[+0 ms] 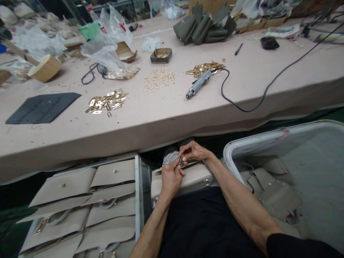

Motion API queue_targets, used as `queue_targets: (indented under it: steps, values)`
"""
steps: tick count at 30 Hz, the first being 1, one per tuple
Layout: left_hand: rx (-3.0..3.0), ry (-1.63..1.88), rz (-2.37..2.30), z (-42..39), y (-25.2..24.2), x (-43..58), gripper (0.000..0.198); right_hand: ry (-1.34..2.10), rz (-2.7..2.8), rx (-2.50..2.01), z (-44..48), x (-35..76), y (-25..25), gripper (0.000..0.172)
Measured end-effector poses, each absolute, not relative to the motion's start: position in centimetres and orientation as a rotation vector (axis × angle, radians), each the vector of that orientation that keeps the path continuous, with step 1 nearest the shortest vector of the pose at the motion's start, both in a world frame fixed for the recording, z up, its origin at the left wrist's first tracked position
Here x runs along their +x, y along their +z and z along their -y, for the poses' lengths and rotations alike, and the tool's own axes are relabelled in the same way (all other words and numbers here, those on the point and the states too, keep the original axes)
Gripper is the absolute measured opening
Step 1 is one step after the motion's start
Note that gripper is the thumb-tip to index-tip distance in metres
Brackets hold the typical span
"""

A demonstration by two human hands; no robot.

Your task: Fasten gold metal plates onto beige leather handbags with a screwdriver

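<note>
A beige handbag [197,179] lies across my lap, just below the table edge. My left hand [170,177] rests on top of the bag with its fingers pinched on a small gold metal fitting [181,161]. My right hand [194,151] is closed in a pinch on the same fitting from the other side. Both hands meet above the bag's upper edge. The fitting is tiny and mostly hidden by the fingertips.
A tray of beige bags [88,200] stands at lower left, a grey bin [282,143] with more bags at right. On the pink table [242,86] lie an electric screwdriver [199,83] with its cord, heaps of gold fittings [107,102], loose screws [159,79], a dark pad [43,107] and green bags [204,25].
</note>
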State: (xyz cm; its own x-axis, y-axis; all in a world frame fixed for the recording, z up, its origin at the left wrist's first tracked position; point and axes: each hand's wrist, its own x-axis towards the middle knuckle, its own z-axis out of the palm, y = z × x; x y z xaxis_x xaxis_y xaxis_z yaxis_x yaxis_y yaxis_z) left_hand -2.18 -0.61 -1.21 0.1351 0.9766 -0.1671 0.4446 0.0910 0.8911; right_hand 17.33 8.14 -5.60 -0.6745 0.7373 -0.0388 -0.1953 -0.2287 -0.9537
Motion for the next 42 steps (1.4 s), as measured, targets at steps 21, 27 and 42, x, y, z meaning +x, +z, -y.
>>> queue_targets:
  steps: [21, 27, 42]
  values:
    - [0.824, 0.832, -1.278, -0.2, -2.5, -3.4, 0.033, 2.016, 1.448, -0.631, -8.0, 17.0, -6.7, 0.037]
    - [0.840, 0.823, -1.299, -0.2, -2.8, -3.4, 0.027, 2.028, 1.477, -0.614, -8.3, 16.9, -6.8, 0.037]
    - [0.839, 0.823, -1.310, -0.6, -3.4, -3.2, 0.022, 1.911, 1.557, -0.726, -7.9, 17.2, -6.5, 0.037]
